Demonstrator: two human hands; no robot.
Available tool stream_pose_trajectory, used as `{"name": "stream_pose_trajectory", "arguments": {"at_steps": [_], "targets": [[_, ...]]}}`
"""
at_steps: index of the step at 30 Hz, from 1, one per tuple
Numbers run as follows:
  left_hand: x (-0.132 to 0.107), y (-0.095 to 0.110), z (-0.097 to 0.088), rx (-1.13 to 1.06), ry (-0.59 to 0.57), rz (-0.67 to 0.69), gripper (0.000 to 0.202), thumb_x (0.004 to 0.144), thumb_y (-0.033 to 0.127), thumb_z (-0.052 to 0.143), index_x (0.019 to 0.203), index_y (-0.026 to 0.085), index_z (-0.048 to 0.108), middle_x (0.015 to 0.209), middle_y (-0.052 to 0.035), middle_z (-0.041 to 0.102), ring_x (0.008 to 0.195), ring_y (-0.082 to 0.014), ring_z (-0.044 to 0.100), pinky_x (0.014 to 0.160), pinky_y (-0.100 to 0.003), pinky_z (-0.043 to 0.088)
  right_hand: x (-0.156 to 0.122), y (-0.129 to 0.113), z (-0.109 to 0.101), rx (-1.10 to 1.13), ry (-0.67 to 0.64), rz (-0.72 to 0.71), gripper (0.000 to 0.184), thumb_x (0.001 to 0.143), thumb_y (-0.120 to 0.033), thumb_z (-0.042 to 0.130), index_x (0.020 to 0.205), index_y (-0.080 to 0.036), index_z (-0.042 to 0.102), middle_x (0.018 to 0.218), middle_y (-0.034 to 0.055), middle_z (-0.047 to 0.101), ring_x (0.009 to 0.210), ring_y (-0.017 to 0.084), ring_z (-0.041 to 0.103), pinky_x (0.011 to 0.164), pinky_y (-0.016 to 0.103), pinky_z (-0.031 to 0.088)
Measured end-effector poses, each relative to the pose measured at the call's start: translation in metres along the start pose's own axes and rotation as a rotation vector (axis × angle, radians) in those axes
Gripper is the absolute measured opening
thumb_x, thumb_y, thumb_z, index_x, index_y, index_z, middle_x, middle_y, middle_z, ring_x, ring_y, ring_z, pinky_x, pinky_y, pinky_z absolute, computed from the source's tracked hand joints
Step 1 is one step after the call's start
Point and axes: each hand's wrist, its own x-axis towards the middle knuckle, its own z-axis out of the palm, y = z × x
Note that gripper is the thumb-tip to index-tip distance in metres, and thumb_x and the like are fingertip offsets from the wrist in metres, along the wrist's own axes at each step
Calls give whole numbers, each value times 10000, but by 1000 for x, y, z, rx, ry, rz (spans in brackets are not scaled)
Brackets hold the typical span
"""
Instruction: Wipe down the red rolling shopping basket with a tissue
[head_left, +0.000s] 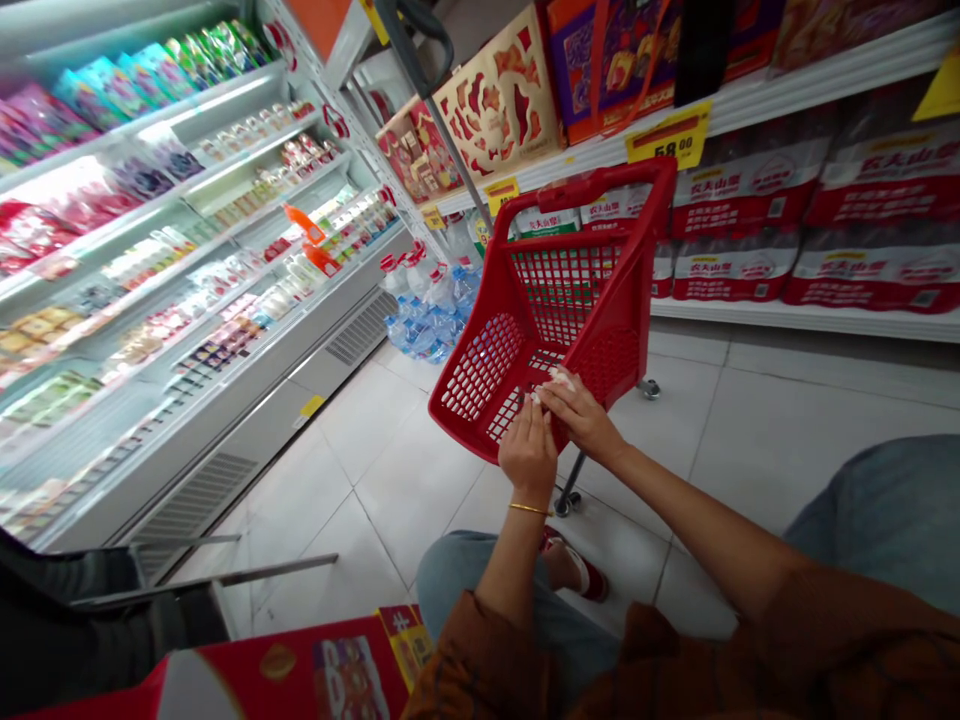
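My left hand, with a thin gold bangle at its wrist, has its fingers bent together at the near rim of a red shopping cart. Close against it, my right hand is closed, its fingers curled towards the left fingertips. Between and above the fingers shows a small crumpled white piece that looks like tissue; most of it is hidden. Both hands are in front of the cart's basket, whose perforated red walls and floor show behind them. Whether the hands touch the rim I cannot tell.
A lit chiller with packaged goods lines the left. Bottled water packs stand on the tiled floor behind the cart. Shelves hold gift boxes and red-wrapped bottles. A red box and a dark metal-legged seat are at lower left.
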Motion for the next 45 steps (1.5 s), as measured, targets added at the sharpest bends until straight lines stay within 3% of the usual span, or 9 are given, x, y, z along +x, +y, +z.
{"name": "stream_pose_trajectory", "arguments": {"at_steps": [3, 7, 12, 18, 21, 27, 34, 40, 45], "targets": [[1, -3, 0, -7, 7, 41, 327, 933, 205, 477, 1232, 140, 593, 1227, -132, 643, 1109, -212, 633, 945, -345, 522, 7, 17, -10, -35, -60, -14, 427, 963, -114, 364, 1352, -239, 488, 1288, 88, 590, 1440, 255, 214, 1122, 581, 309], [2, -4, 2, -8, 50, 84, 316, 923, 181, 491, 1213, 123, 601, 1198, -148, 657, 1078, -212, 650, 918, -341, 540, 23, 41, -25, -74, -27, 20, 420, 963, -111, 341, 1331, -218, 512, 1283, 103, 590, 1442, 252, 210, 1134, 579, 284], [4, 0, 4, -10, 65, 95, 314, 923, 178, 484, 1207, 110, 601, 1187, -152, 663, 1070, -209, 654, 911, -338, 544, 34, 54, -32, -54, -7, 110, 356, 964, -184, 387, 1262, -245, 572, 1255, 87, 603, 1395, 249, 331, 1129, 574, 315], [7, 5, 4, 27, 50, 76, 325, 931, 187, 460, 1216, 114, 598, 1211, -142, 652, 1076, -208, 651, 905, -327, 543, 35, 49, -29, -13, 30, 167, 343, 968, -204, 372, 1211, -205, 615, 1232, 110, 605, 1369, 242, 372, 1138, 533, 329], [8, 8, 0, 61, -2, 54, 377, 936, 176, 426, 1291, 125, 542, 1291, -141, 596, 1106, -207, 634, 901, -321, 540, 34, 44, -24, 18, 73, 219, 349, 973, -218, 361, 1217, -210, 611, 1246, 112, 600, 1295, 228, 468, 1113, 503, 378], [8, 7, -1, 62, -77, 41, 429, 911, 135, 394, 1320, 135, 520, 1302, -129, 593, 1137, -212, 614, 934, -341, 523, 24, 12, -8, 58, 155, 319, 374, 977, -212, 343, 1283, -199, 556, 1342, 131, 536, 1274, 215, 490, 1113, 483, 387], [7, 6, 0, 7, -36, 19, 422, 906, 141, 409, 1310, 136, 529, 1243, -127, 638, 1119, -196, 623, 945, -327, 511, 10, -21, 6, 71, 142, 210, 372, 962, -191, 383, 1299, -195, 541, 1312, 121, 562, 1418, 248, 278, 1141, 548, 333], [6, 6, -3, 5, -29, 58, 424, 902, 130, 420, 1314, 133, 522, 1246, -120, 637, 1109, -205, 629, 921, -334, 524, 15, 6, -9, 17, 9, 55, 393, 947, -112, 364, 1283, -201, 548, 1298, 87, 574, 1443, 252, 204, 1144, 570, 333], [5, 5, -1, 15, -10, 57, 404, 904, 146, 443, 1296, 140, 541, 1236, -127, 641, 1099, -211, 636, 901, -336, 535, 26, 33, -23, -38, -22, 23, 428, 925, -49, 337, 1274, -182, 547, 1291, 94, 580, 1443, 245, 205, 1154, 585, 305]]}}
